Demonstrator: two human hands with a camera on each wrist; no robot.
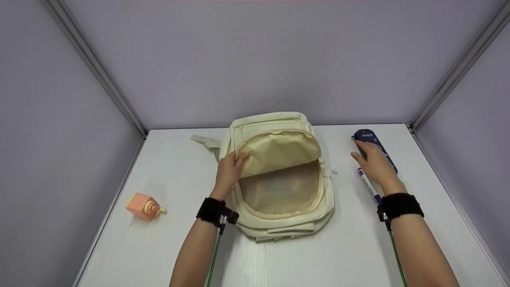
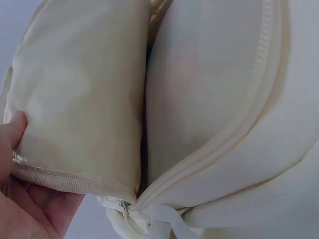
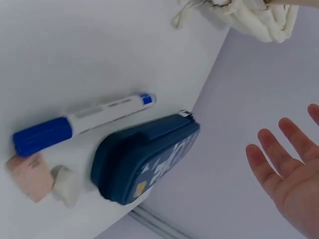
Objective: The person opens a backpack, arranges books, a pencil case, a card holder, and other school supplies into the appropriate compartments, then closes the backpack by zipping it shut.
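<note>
A cream backpack (image 1: 259, 221) lies on the white table with its front flap (image 1: 281, 149) folded back, showing a pale lining. My left hand (image 1: 230, 172) pinches the flap's left edge between thumb and fingers; the left wrist view shows the thumb on the lining (image 2: 75, 99). Over at the right, my right hand (image 1: 376, 164) is held above a dark blue pencil case (image 3: 149, 154), fingers spread and holding nothing. Beside the case lies a white marker with a blue cap (image 3: 99, 117), partly beneath the right hand and wrist in the head view.
An orange box-shaped bottle (image 1: 143, 206) with a yellow nozzle lies at the table's left. In the right wrist view, a pink block (image 3: 31, 177) and a small white piece (image 3: 66, 185) sit near the marker's cap. Grey panels (image 1: 255, 63) enclose the back and sides.
</note>
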